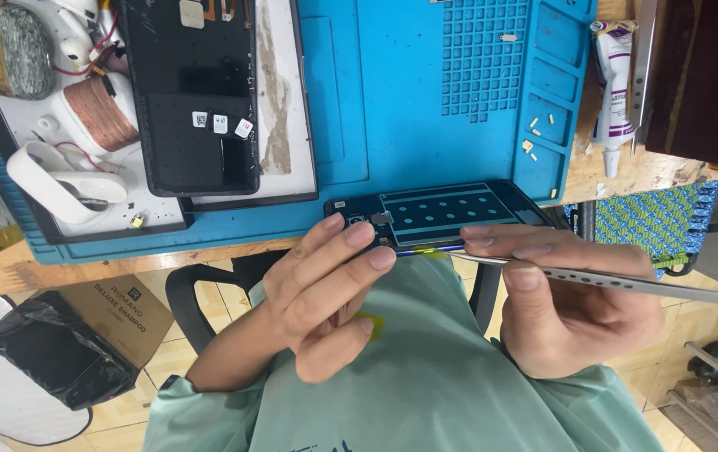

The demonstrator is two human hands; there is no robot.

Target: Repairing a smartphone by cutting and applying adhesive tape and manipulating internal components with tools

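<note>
- The right hand (pixel 576 310) has its fingers pinched shut around metal tweezers (pixel 627 283), the tip laid along the lower edge of the opened phone (pixel 451 216) — a slip there could scratch the exposed parts, I'd say.
- The left hand (pixel 334 285) grips the phone's camera end, fingers closed on it.
- The phone sits at the blue mat's (pixel 409 100) near edge, partly overhanging the worktop (pixel 7 276) — loosen that hold and it may tip off.

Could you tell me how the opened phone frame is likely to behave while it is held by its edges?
The phone frame looks thin and flat, so probably light and slightly flexible. With the left hand gripping only one end, it might tip. The tweezers in the right hand could scratch exposed parts.
</note>
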